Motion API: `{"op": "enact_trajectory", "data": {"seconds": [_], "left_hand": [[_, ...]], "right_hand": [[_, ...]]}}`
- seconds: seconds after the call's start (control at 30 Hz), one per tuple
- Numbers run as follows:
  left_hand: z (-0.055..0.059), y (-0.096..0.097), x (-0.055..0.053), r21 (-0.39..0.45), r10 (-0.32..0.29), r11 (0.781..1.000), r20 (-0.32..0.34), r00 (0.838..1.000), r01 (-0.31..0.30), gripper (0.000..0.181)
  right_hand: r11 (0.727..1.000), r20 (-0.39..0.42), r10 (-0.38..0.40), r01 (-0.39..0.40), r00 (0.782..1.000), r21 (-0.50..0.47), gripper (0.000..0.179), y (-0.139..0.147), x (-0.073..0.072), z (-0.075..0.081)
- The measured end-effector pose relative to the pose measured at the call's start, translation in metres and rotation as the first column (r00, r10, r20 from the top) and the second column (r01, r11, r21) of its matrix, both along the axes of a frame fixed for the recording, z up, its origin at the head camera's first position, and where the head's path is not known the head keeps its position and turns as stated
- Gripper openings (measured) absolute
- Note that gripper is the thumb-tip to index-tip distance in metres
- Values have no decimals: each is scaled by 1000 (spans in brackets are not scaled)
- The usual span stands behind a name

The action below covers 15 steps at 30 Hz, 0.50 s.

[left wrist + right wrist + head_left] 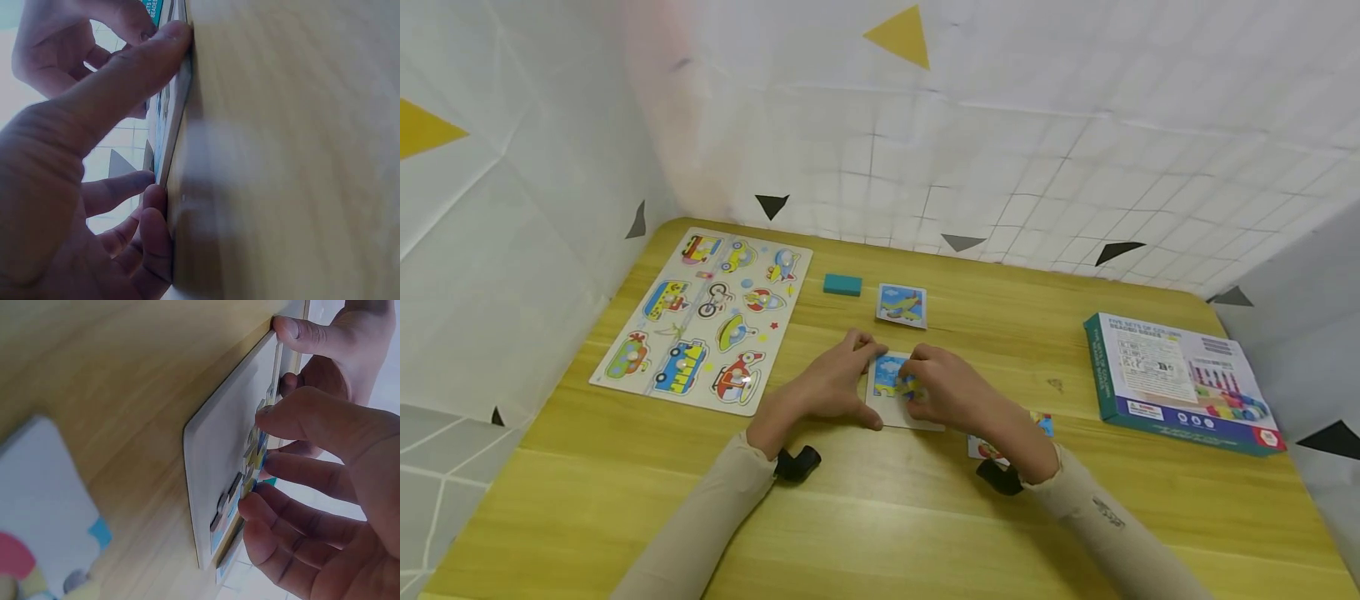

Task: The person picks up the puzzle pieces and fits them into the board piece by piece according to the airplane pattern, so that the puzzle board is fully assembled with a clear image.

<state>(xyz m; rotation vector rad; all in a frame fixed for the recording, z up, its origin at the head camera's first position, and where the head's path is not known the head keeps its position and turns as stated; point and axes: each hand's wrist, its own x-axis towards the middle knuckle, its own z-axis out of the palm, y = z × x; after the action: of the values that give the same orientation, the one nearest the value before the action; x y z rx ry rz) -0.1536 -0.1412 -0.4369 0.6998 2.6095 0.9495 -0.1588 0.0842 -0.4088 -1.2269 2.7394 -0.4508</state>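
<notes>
A small jigsaw board [895, 414] lies before me, a blue sky section of puzzle at its upper left and bare grey backing below. My left hand [831, 383] holds the board by its left side, with the thumb at the near edge and fingers at the far edge. Over the board, my right hand [955, 387] pinches a yellow-and-blue jigsaw piece [253, 456] between thumb and fingertips, close above the surface. The fingers partly hide this piece in the head view. Just behind the board lies an airplane picture puzzle [902, 306].
A wooden peg puzzle [696, 398] with vehicle shapes lies at the left. Near its far right corner sits a teal block [842, 285]. Another colourful puzzle card [983, 448] is partly under my right forearm. A toy box [1180, 379] lies at the right.
</notes>
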Motion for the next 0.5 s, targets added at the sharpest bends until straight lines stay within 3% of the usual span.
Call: {"op": "enact_trajectory", "data": {"seconds": [0.5], "left_hand": [[-3, -1, -2, -18, -8, 1000, -4, 1000, 8, 107]], "right_hand": [[998, 3, -27, 27, 1000, 54, 28, -12, 2, 0]]}}
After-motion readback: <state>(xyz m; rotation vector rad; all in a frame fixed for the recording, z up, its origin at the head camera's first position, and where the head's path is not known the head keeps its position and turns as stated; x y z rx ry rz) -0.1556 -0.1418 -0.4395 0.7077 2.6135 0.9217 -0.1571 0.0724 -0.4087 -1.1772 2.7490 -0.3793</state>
